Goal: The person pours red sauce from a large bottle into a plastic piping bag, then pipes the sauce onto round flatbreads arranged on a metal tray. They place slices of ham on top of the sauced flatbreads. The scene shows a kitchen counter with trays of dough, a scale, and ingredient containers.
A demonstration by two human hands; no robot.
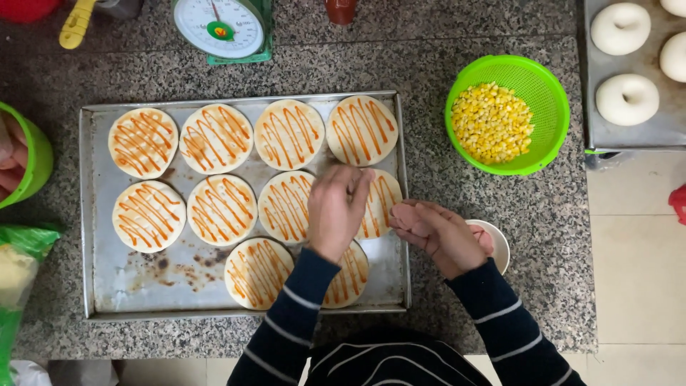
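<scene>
Left hand (337, 209) hovers fingers-down over the sauce-striped round dough disc (382, 204) on the metal tray (96, 214); its grip is unclear. Right hand (437, 232) cups pink sliced meat (409, 214), ready alongside.

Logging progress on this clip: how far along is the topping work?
Done: all ten dough rounds on the tray carry orange sauce stripes. In hand: the left hand reaches over a round while the right hand holds pink slices. Left: no round shows slices or corn yet.

Green plastic bag (20, 286) at left edge; round white scale dial (220, 25) at top.
</scene>
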